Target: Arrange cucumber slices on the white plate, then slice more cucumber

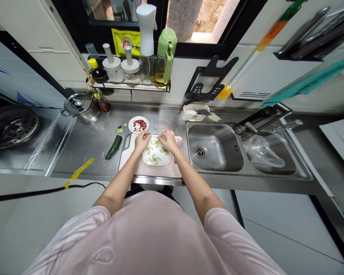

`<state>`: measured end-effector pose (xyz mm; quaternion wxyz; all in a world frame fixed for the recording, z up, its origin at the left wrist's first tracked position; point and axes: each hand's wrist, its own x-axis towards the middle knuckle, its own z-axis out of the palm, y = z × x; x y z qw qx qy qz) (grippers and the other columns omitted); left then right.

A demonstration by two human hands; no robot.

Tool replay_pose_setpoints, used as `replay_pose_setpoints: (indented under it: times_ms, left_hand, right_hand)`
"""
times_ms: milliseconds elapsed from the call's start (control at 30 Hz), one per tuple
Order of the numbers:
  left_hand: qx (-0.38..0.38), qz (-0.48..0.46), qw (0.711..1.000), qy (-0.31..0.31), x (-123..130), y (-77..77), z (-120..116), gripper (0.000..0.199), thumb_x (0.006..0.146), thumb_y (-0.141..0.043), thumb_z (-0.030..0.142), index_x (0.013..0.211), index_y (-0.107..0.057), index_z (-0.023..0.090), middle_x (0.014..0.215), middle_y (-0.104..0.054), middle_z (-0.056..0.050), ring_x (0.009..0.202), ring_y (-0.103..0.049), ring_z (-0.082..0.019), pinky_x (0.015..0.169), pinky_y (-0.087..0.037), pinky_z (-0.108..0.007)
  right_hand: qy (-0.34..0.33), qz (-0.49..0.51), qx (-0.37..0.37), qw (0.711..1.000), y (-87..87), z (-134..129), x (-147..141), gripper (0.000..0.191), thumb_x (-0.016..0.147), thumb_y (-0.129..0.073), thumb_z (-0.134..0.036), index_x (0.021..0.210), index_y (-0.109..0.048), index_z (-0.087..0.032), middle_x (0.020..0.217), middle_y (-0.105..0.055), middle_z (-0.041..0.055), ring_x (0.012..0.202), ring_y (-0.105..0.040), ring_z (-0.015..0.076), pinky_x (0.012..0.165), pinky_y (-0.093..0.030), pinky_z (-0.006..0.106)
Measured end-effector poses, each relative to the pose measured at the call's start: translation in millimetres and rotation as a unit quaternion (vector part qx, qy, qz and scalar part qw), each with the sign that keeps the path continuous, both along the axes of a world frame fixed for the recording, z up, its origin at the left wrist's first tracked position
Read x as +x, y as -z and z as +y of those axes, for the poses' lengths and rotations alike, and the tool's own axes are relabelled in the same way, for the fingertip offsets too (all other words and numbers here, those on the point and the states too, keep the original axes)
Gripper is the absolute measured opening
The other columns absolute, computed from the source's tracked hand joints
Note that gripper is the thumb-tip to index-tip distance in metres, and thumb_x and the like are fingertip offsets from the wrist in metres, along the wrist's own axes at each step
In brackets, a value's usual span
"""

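A white plate (pixel 154 154) with a thin dark rim lies on the light cutting board (pixel 128 160). Thin green-edged cucumber slices (pixel 154 159) form several pinwheel shapes on it. Over the plate's far left edge is my left hand (pixel 142 141), its thumb and fingertips pinched together. My right hand (pixel 167 141) is also closed in a pinch, over the plate's far right part. Whatever either pinch holds is too small to make out. Just beyond my left hand stands a small white plate (pixel 131 126) of small red pieces. Left of the board lies a cut cucumber (pixel 114 147).
A few loose cucumber slices (pixel 119 130) lie near the cucumber. A lidded steel pot (pixel 84 110) stands at the back left. Right of the board is a double sink (pixel 215 149), with a plastic bag (pixel 263 152) in its right basin. Bottles and jars fill a wall rack (pixel 132 87).
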<state>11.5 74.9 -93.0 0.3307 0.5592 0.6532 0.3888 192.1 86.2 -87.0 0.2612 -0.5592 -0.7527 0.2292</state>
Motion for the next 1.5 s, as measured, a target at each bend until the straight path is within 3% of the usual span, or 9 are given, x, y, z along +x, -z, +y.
replay_pose_setpoints:
  times_ms: [233, 533, 733, 1000, 1500]
  left_hand:
    - [-0.037, 0.171, 0.984, 0.040, 6, 11.0, -7, 0.014, 0.080, -0.059, 0.025, 0.091, -0.066, 0.022, 0.091, -0.067, -0.003, 0.088, -0.060, -0.017, 0.081, -0.043, -0.027]
    - [-0.091, 0.249, 0.962, 0.065, 24, 13.4, 1, 0.017, 0.085, -0.054, 0.027, 0.096, -0.065, 0.025, 0.099, -0.067, -0.004, 0.094, -0.059, -0.017, 0.080, -0.042, -0.026]
    - [-0.129, 0.278, 0.949, 0.076, 29, 14.1, 5, 0.019, 0.085, -0.052, 0.026, 0.098, -0.066, 0.025, 0.103, -0.067, -0.004, 0.097, -0.059, -0.018, 0.080, -0.041, -0.026]
    - [-0.106, 0.282, 0.949, 0.096, 29, 22.8, 9, 0.017, 0.084, -0.053, 0.026, 0.095, -0.066, 0.025, 0.100, -0.067, -0.006, 0.093, -0.059, -0.020, 0.077, -0.041, -0.028]
    - [-0.119, 0.305, 0.940, 0.094, 31, 25.3, 12, 0.016, 0.083, -0.055, 0.031, 0.094, -0.065, 0.025, 0.099, -0.066, -0.007, 0.093, -0.058, -0.021, 0.076, -0.040, -0.029]
  right_hand:
    - [-0.025, -0.119, -0.002, 0.993, 26.5, -3, -4, 0.019, 0.088, -0.050, -0.031, 0.083, -0.065, -0.021, 0.098, -0.054, 0.0077, 0.097, -0.038, 0.0246, 0.083, -0.031, 0.035]
    - [-0.060, -0.180, 0.016, 0.982, 35.7, 0, -8, 0.024, 0.092, -0.044, -0.028, 0.085, -0.065, -0.018, 0.100, -0.053, 0.0101, 0.098, -0.037, 0.0247, 0.081, -0.029, 0.035]
    - [-0.059, -0.180, 0.010, 0.982, 39.2, 3, -8, 0.023, 0.092, -0.044, -0.028, 0.086, -0.065, -0.019, 0.101, -0.053, 0.0098, 0.098, -0.037, 0.0246, 0.081, -0.029, 0.034]
    - [-0.066, -0.184, 0.009, 0.981, 41.0, 2, -10, 0.022, 0.091, -0.046, -0.027, 0.092, -0.066, -0.019, 0.103, -0.053, 0.0115, 0.102, -0.037, 0.0260, 0.083, -0.030, 0.036]
    - [-0.062, -0.183, 0.011, 0.981, 41.1, 3, -9, 0.019, 0.089, -0.049, -0.027, 0.090, -0.066, -0.019, 0.100, -0.054, 0.0108, 0.100, -0.037, 0.0256, 0.082, -0.030, 0.035]
